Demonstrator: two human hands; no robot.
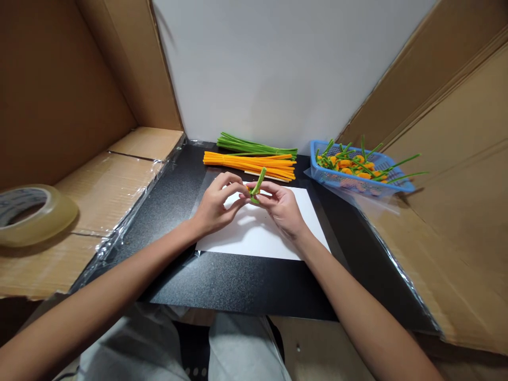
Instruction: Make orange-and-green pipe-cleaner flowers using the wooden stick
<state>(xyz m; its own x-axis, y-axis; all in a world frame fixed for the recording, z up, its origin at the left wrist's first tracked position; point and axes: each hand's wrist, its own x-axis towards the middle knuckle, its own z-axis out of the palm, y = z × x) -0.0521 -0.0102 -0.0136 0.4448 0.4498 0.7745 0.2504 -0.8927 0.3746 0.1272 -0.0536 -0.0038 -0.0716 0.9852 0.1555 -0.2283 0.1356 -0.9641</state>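
Note:
Above a white sheet of paper, my left hand and my right hand meet, their fingertips closed on one small pipe cleaner piece. A green stem of it sticks up between the hands, with a little orange showing by the left fingertips. Fingers hide most of the piece. Just beyond the hands lies a bundle of orange pipe cleaners, and behind that a bundle of green pipe cleaners.
A blue plastic basket at the back right holds several orange and green pipe cleaner pieces, some stems poking over its rim. On cardboard at the left rests a roll of clear tape. Cardboard walls flank the black table.

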